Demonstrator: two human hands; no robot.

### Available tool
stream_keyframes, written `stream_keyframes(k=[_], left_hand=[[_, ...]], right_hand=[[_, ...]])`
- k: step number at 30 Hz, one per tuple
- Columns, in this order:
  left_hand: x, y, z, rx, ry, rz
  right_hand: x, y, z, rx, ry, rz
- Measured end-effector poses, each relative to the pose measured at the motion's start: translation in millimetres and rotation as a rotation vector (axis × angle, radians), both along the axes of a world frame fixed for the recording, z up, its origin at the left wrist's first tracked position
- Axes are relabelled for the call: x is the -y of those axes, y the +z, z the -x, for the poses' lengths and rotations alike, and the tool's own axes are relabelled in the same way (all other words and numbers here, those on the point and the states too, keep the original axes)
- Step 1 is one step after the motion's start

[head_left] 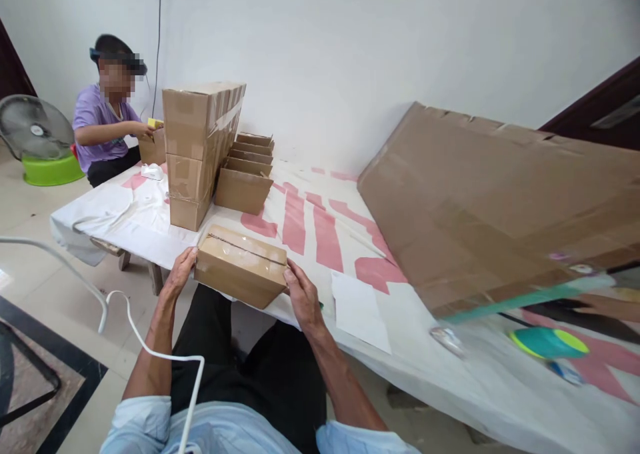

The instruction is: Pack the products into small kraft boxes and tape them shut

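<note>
A small taped cardboard box (pixel 243 264) sits at the near edge of the low table (pixel 450 367), held between both hands. My left hand (pixel 179 275) grips its left end with the fingers curled round the corner. My right hand (pixel 303 297) clasps its right end, thumb on top. Behind it stands a tall stack of sealed boxes (pixel 197 151), and beside that a row of open-topped boxes (pixel 247 174).
A large flat cardboard sheet (pixel 490 201) leans on the table at the right. A paper sheet (pixel 360 311) and a green-and-yellow tape dispenser (pixel 547 342) lie near the front edge. Another person (pixel 107 117) sits at the far left end handling a box. A fan (pixel 33 131) stands on the floor.
</note>
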State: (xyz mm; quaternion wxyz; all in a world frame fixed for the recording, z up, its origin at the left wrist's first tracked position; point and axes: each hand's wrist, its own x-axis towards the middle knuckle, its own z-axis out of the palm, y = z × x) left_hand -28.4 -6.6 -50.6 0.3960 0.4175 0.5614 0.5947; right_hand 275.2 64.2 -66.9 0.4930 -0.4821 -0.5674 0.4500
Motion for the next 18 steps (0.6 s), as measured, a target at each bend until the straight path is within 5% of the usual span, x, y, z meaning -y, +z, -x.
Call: stream_keyframes(k=[8, 18], left_hand=[[12.0, 14.7, -15.8, -0.131, -0.225, -0.151], [21.5, 48.5, -40.0, -0.445, -0.249, -0.327]], right_hand=[[-19.3, -14.2, -31.6, -0.362, -0.039, 0.210], [-32.0, -22.6, -46.4, -0.528, -0.014, 0.339]])
